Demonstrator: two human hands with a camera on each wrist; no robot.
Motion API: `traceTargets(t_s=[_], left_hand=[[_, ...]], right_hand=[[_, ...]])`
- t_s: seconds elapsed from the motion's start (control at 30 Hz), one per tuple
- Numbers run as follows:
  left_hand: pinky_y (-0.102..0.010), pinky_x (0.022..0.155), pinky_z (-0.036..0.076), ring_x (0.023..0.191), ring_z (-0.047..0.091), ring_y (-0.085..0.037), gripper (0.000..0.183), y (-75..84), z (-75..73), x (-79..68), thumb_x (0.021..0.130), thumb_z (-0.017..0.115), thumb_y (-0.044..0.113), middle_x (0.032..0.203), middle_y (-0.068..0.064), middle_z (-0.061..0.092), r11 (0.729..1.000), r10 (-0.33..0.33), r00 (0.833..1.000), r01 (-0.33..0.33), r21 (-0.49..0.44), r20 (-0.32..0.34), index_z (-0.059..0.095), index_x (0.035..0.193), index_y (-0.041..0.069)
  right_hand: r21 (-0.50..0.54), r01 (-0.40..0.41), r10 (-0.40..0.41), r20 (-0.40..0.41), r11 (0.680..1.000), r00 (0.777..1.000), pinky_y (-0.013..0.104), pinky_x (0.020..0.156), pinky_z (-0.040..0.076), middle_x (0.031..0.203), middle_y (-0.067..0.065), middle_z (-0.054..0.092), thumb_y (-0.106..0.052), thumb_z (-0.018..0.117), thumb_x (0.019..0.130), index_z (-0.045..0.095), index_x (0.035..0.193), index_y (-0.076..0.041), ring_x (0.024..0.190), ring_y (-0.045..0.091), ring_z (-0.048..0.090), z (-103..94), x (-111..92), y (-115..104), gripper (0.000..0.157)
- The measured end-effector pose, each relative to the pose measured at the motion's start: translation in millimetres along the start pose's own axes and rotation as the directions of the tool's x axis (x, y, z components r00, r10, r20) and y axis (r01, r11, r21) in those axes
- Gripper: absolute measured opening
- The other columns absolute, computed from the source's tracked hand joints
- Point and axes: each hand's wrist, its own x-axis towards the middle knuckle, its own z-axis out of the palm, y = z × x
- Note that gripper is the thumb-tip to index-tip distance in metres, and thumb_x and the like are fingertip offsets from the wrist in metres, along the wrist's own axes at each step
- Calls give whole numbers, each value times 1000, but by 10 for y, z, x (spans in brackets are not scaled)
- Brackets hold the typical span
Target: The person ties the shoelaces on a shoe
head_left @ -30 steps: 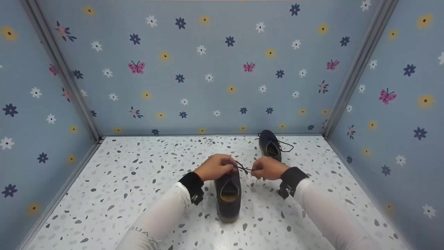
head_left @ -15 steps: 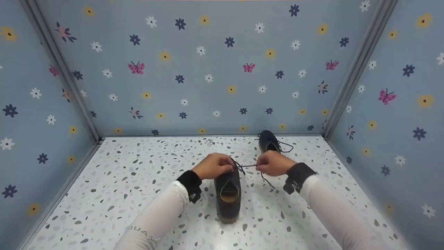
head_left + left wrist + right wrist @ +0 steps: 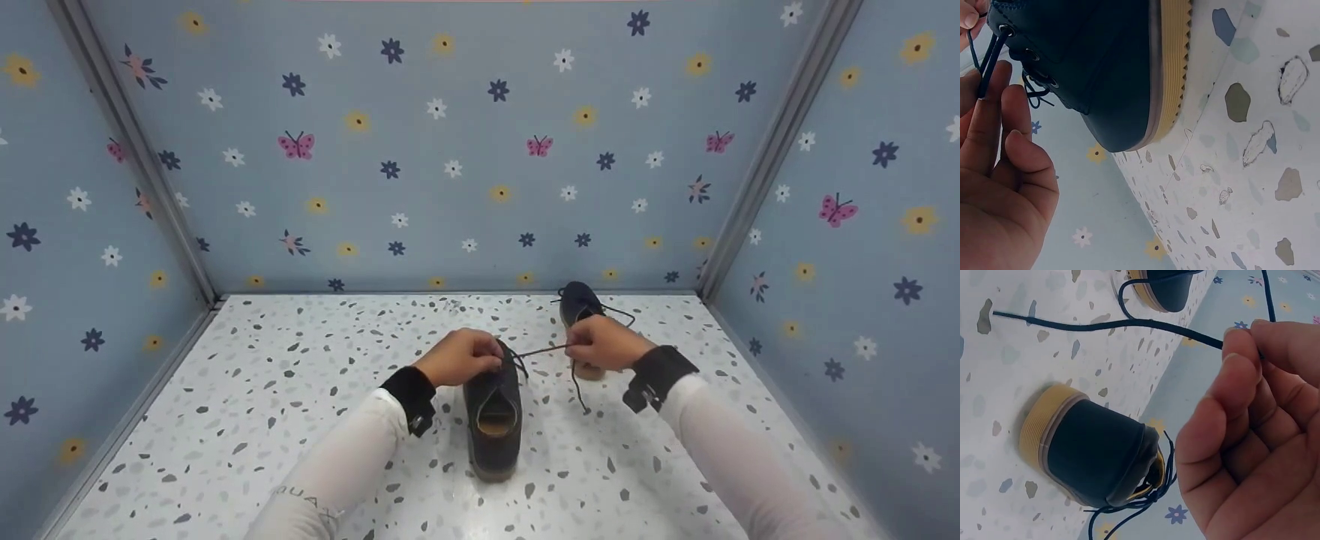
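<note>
A dark navy shoe [image 3: 495,454] with a pale ridged sole stands on the floor, toe away from me. My left hand [image 3: 461,358] is over its toe end, thumb and fingers pinching lace [image 3: 989,70] close to the eyelets. To its right, my right hand [image 3: 609,343] pinches a shoelace [image 3: 541,350], stretched taut between the two hands. In the right wrist view, the lace's loose end [image 3: 1100,325] trails out of the right hand's fingertips. The left hand hides part of the shoe's front in the head view.
A second matching shoe [image 3: 577,298] stands near the back wall, partly covered by my right hand; its laces [image 3: 1157,495] hang loose. Blue flowered panels [image 3: 450,150] enclose the speckled white floor [image 3: 300,420] at the back and both sides.
My right hand has moved right and slightly away from me, drawing the lace out longer, its free end now hanging below. My left hand stays almost in place at the shoe.
</note>
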Motion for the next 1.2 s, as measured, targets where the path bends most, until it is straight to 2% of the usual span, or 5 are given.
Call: traceTargets(t_s=[0.2, 0.53, 0.73, 1.0, 1.2], left_hand=[[-32, 82, 58, 84, 69, -8, 8, 5, 5, 12, 98, 73, 18, 99, -2, 80, 1000, 14, 1000, -14, 8, -10, 77, 102, 14], [-29, 79, 57, 78, 67, -6, 7, -19, 15, 46, 97, 75, 19, 93, 0, 80, 1000, 9, 1000, -9, -1, -4, 79, 100, 15], [-23, 73, 54, 73, 65, -4, 6, -55, 7, 48, 95, 76, 19, 90, 0, 80, 999, -11, 1000, 11, -39, -19, 81, 96, 15], [-22, 71, 53, 72, 64, -4, 7, -88, 23, 47, 95, 76, 18, 88, 0, 79, 998, -9, 1000, 8, -69, -21, 81, 96, 13], [-21, 71, 53, 73, 64, -3, 7, -82, 24, 41, 95, 77, 18, 89, -1, 79, 997, 3, 1000, -5, -74, -21, 81, 96, 13]], right_hand=[[-23, -19, 18, -32, 1000, 999, 31, 71, 54, 86, 11, 76, -20, 69, 100, 75, 85, -15, 72, 12, 64, -81, -65, 61, 17], [-19, -24, 24, -33, 1000, 999, 31, 68, 54, 86, 11, 76, -20, 69, 101, 74, 89, -10, 79, 25, 72, -126, -119, 57, 16], [-4, -26, 26, -61, 1000, 998, 31, 69, 55, 86, 5, 73, -11, 71, 95, 74, 93, -8, 75, 16, 68, -155, -126, 65, 5], [-274, -64, 45, -75, 960, 996, 41, 77, 58, 95, 10, 75, -5, 68, 93, 75, 94, -7, 83, 20, 67, -96, -156, 133, 7], [-405, -116, 83, -99, 907, 992, 35, 60, 46, 74, 3, 64, -2, 70, 85, 68, 78, -8, 65, 18, 55, -62, -160, 214, 10]])
